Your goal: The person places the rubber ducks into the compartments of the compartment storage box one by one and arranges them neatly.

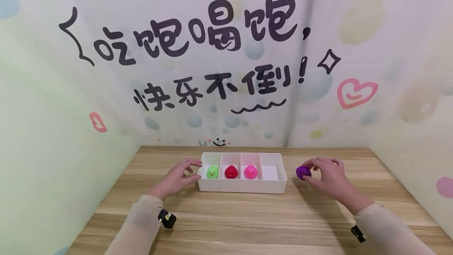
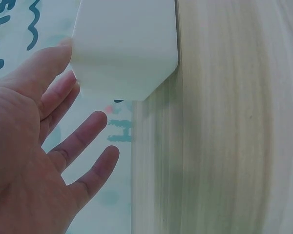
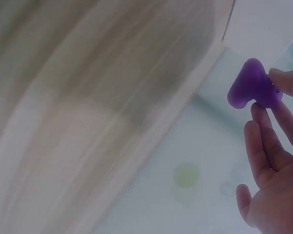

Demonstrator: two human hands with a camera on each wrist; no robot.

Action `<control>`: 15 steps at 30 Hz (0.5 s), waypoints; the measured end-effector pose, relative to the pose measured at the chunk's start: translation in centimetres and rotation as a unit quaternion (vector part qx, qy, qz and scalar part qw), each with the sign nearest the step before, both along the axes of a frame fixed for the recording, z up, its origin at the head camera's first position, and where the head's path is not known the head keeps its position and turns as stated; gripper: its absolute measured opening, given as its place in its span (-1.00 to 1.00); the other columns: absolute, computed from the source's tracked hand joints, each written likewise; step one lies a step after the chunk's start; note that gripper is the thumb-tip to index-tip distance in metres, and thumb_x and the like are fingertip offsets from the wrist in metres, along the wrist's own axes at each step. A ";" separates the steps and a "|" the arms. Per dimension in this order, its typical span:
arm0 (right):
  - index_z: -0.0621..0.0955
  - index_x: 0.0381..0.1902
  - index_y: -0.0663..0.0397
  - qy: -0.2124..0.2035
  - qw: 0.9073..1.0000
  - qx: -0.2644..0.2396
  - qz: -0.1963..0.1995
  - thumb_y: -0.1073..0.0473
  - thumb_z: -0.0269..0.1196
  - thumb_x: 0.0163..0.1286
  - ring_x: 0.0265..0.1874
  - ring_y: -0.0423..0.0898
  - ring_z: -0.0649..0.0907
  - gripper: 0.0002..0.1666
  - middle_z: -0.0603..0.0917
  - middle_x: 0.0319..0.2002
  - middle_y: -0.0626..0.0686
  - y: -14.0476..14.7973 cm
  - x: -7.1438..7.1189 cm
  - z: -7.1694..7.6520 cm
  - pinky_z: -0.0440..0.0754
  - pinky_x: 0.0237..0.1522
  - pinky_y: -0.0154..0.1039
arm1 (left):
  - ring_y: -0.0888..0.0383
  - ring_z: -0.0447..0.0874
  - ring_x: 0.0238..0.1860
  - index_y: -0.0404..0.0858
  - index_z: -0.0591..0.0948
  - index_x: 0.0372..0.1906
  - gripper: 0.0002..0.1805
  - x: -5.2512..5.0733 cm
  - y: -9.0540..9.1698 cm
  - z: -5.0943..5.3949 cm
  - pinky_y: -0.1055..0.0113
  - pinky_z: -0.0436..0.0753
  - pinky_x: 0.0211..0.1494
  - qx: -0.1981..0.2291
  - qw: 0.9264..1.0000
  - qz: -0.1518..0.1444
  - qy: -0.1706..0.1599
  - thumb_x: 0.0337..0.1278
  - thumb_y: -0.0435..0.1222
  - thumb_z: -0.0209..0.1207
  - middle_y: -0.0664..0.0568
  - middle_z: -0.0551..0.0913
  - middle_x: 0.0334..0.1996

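In the head view my right hand [image 1: 327,174] pinches a small purple rubber duck [image 1: 302,173] between thumb and fingertips, above the table to the right of a white divided box [image 1: 242,187]. The right wrist view shows the duck [image 3: 253,85] at the fingertips of that hand [image 3: 278,190]. My left hand [image 1: 178,178] is at the box's left end. There, in the left wrist view, the thumb and nearest fingers of this hand [image 2: 29,161] meet the box edge [image 2: 122,53], while the others spread loosely. From left, the compartments hold a green duck [image 1: 212,172], a red duck [image 1: 231,172] and a pink duck [image 1: 250,172].
The box's rightmost compartment [image 1: 271,172] has nothing in it. A wood-grain table [image 1: 226,223] lies under everything. Behind it stands a printed fabric wall [image 1: 219,125] with dark lettering, and further walls close off both sides.
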State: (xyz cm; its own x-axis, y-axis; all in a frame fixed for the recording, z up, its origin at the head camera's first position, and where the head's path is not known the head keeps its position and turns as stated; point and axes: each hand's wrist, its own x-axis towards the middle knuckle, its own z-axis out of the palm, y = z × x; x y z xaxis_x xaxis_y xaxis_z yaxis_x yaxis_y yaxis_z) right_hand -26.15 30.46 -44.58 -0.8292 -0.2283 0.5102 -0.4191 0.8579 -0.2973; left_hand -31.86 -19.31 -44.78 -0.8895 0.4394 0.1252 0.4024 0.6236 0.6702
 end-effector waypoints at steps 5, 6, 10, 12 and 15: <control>0.73 -0.20 -0.05 0.009 1.000 0.001 0.002 0.20 0.60 0.07 -0.26 -0.01 0.64 -0.67 0.75 -0.29 -0.07 -0.7 -0.2 0.6 0.21 0.06 0.25 | -0.15 0.59 0.12 -0.23 0.57 0.28 -0.57 -0.1 0.0 -0.1 0.01 0.66 0.06 0.005 1.000 -0.004 0.002 0.38 -0.25 0.30 -0.08 0.57 0.27; 0.73 -0.19 -0.04 0.008 1.000 0.000 0.003 0.20 0.59 0.08 -0.25 -0.01 0.64 -0.67 0.75 -0.28 -0.06 -0.8 -0.3 0.8 0.21 0.07 0.25 | -0.15 0.59 0.11 -0.23 0.57 0.27 -0.57 -0.1 0.0 -0.1 0.00 0.66 0.06 0.005 1.000 -0.004 0.002 0.38 -0.26 0.30 -0.08 0.57 0.26; 0.73 -0.16 -0.04 -0.001 1.000 -0.005 0.008 0.19 0.58 0.12 -0.21 0.01 0.65 -0.68 0.77 -0.24 -0.06 -1.4 -0.6 1.4 0.21 0.10 0.28 | -0.14 0.59 0.11 -0.23 0.56 0.27 -0.58 -0.1 0.0 -0.2 -0.01 0.66 0.06 0.006 1.000 -0.003 0.002 0.39 -0.26 0.30 -0.08 0.58 0.26; 0.74 -0.16 -0.04 -0.002 1.000 -0.007 0.011 0.19 0.57 0.13 -0.20 0.02 0.65 -0.69 0.78 -0.24 -0.06 -1.7 -0.7 1.6 0.21 0.10 0.29 | -0.14 0.59 0.12 -0.23 0.56 0.28 -0.58 0.0 0.0 -0.2 0.01 0.66 0.05 0.006 1.000 -0.003 0.004 0.39 -0.27 0.29 -0.09 0.57 0.27; 0.74 -0.16 -0.04 0.005 1.000 -0.007 0.014 0.18 0.57 0.13 -0.20 0.02 0.65 -0.69 0.77 -0.24 -0.06 -2.0 -1.0 1.8 0.21 0.10 0.29 | -0.15 0.60 0.12 -0.23 0.56 0.28 -0.58 0.0 0.0 -0.2 0.02 0.66 0.05 0.007 1.000 -0.004 0.006 0.39 -0.27 0.29 -0.08 0.57 0.28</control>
State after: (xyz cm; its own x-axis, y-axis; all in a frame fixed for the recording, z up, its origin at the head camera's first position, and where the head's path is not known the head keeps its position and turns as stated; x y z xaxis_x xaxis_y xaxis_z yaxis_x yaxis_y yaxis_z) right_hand -27.18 28.48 -42.76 -0.8176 -0.2445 0.5213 -0.4459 0.8417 -0.3045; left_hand -31.86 -19.35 -44.94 -0.8846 0.4441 0.1425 0.4153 0.6110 0.6739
